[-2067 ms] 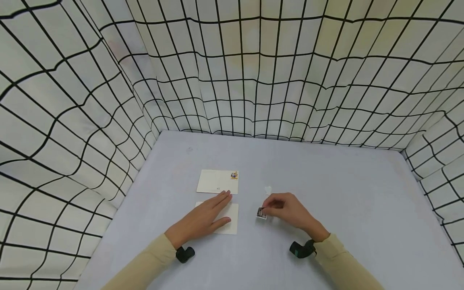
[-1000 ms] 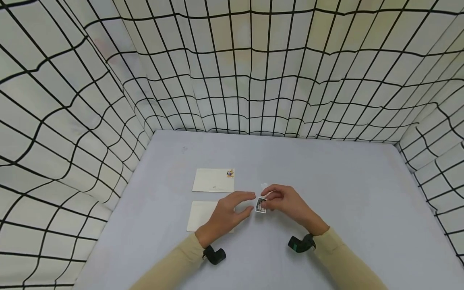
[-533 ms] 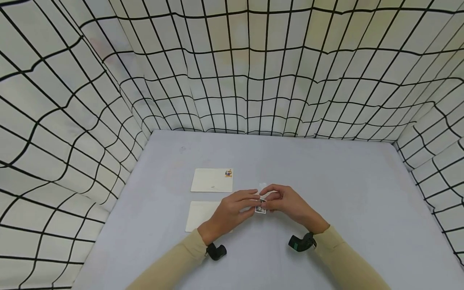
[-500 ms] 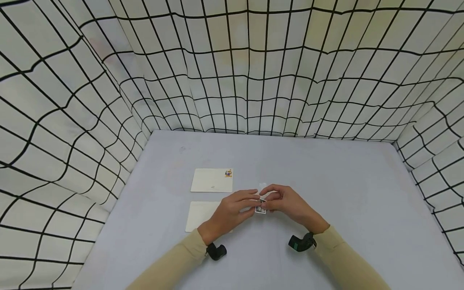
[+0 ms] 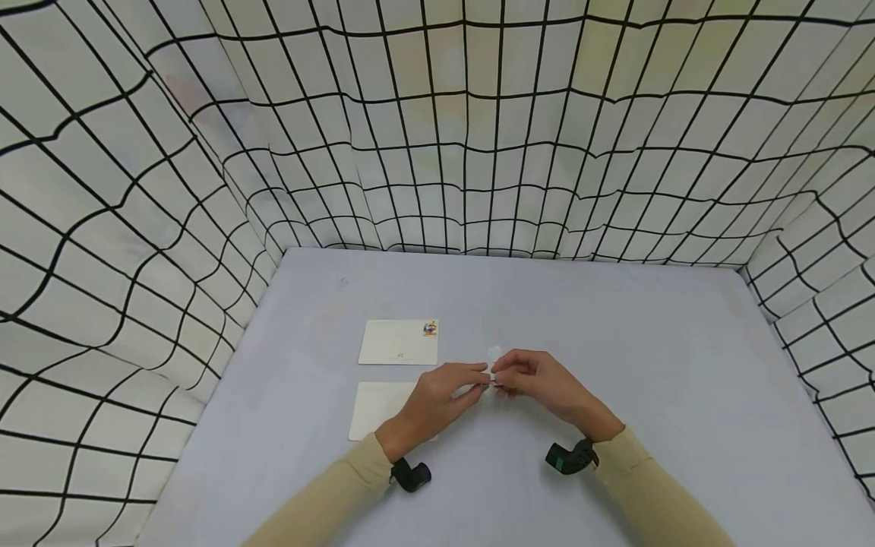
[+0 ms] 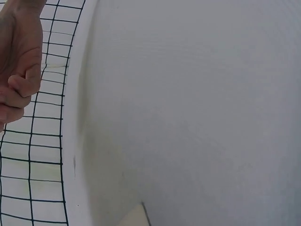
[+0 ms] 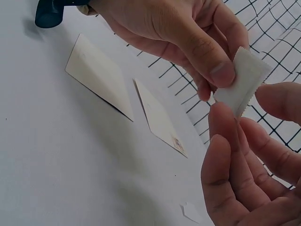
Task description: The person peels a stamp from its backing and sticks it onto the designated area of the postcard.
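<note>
As you bend both arms inward over the pale worktop (image 5: 615,342), a small stamp (image 7: 244,84) is held up between your fingertips, just off the surface and right of two cream cards. Your left hand (image 5: 437,399) pinches it, thumb flat against the plain white back, the gap between thumb and fingers closed down to the paper. Your right hand (image 5: 543,384) meets it from the other side, fingers curled and nearly closed, thumb tip and a fingertip at its toothed edges. From overhead the stamp shows as little more than a thin sliver. Your near card (image 5: 379,406) lies partly hidden beneath your left hand; the far card (image 5: 396,342), lying beyond it, carries a colourful picture (image 5: 429,328) in its upper right corner. Just past your fingertips sits a white scrap (image 5: 494,352). Tan sleeves (image 5: 659,490) cover your forearms, a dark wrist camera (image 5: 411,475) is strapped below your left hand, and black netting (image 5: 465,96) lines the white walls around you.
</note>
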Available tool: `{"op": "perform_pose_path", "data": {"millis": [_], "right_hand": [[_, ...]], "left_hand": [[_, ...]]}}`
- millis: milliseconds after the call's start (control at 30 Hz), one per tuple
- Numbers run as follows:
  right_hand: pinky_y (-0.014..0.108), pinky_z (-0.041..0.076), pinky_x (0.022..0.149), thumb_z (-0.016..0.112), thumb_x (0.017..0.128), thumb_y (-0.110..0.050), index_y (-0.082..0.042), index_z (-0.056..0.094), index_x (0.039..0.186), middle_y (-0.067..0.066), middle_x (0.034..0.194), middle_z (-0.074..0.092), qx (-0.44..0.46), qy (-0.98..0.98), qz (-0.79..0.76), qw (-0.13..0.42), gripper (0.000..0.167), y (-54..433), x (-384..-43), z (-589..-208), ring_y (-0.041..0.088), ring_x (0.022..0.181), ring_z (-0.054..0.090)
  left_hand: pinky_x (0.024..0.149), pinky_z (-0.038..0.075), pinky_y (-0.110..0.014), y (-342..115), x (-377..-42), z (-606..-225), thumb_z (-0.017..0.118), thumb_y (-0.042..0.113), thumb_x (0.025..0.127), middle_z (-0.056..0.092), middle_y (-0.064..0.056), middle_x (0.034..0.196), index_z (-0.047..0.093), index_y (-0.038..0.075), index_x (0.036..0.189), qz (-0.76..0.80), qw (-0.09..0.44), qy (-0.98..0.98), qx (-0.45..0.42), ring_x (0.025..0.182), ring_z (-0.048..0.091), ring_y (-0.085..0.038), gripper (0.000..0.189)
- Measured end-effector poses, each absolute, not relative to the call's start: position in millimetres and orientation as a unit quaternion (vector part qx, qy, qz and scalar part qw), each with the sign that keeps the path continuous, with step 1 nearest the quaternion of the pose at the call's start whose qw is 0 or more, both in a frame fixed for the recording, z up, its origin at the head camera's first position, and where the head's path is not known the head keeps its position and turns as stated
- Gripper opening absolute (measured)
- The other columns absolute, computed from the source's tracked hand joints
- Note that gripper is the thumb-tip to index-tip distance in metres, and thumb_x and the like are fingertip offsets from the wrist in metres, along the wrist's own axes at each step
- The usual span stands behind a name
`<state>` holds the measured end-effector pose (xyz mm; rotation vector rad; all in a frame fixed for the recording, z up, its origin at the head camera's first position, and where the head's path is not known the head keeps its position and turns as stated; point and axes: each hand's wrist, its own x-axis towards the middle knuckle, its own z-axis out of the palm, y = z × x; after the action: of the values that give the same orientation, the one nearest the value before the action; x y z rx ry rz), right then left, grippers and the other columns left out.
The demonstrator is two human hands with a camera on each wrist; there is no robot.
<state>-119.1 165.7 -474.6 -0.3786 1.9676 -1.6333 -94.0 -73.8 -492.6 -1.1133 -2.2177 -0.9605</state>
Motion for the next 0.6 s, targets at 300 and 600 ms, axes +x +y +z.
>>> {"op": "perform_pose_path", "data": {"millis": [300, 600], "right_hand": [[0.042, 0.06, 0.085, 0.068, 0.102, -0.032, -0.012, 0.074, 0.109, 0.007, 0.095, 0.077, -0.142, 0.791, -0.566, 0.185, 0.022, 169.0, -116.9, -469.1, 0.033, 0.093, 0.071], [0.025, 0.06, 0.077, 0.079, 0.093, -0.022, -0.013, 0.074, 0.11, 0.008, 0.102, 0.076, -0.169, 0.788, -0.574, 0.143, 0.02, 166.3, -108.6, -463.5, 0.015, 0.088, 0.074]], "left_hand": [[0.07, 0.063, -0.025, -66.5, -90.0, -495.4, 0.078, 0.003, 0.09, 0.082, -0.006, 0.095, 0.078, 0.005, 0.106, -0.455, 0.17, -0.814, -0.318, 0.081, 0.077, -0.012, 0.016], [0.077, 0.064, -0.027, -59.7, -83.5, -485.8, 0.073, 0.015, 0.097, 0.082, -0.015, 0.098, 0.077, 0.003, 0.111, -0.58, 0.002, -0.786, -0.213, 0.085, 0.081, -0.025, 0.019]]}}
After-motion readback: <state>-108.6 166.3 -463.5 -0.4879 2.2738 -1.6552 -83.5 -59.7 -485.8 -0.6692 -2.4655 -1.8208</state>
